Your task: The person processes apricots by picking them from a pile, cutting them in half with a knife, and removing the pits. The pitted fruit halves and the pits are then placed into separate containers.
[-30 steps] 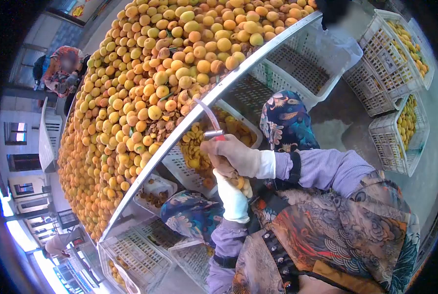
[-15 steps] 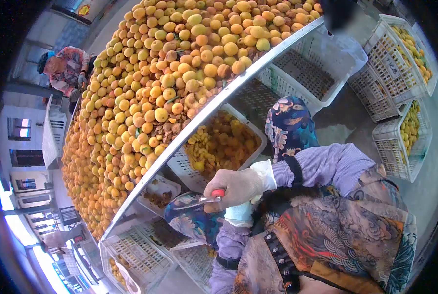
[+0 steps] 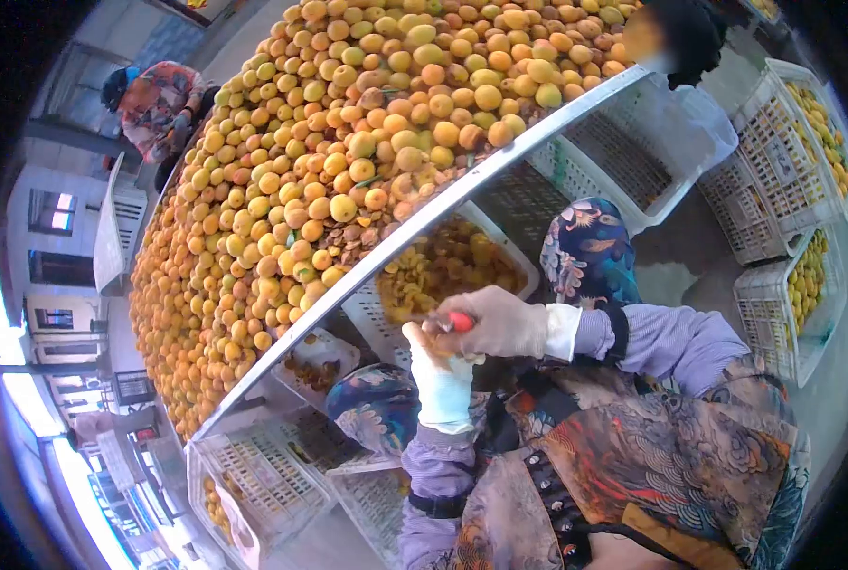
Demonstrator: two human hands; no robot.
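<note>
Head camera: right hand fingers grasp a red handle; the left hand's hold, I cannot tell. Whole fruit heaps the counter; a crate below holds fruit pieces.

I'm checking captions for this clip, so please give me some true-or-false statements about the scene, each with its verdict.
1. The right hand has its grip on a red-handled tool. True.
2. The left hand is held far from the right hand. False: the two are close together.
3. Whole apricots are heaped on the table with a pale rim. True.
4. The crate just beyond the hands, below the rim, is empty. False: it holds orange fruit pieces.
5. Another person is beside the heap at the picture's upper left. True.
6. The sleeves on the working arms are plain red. False: they are light purple with a fine pattern.
</note>
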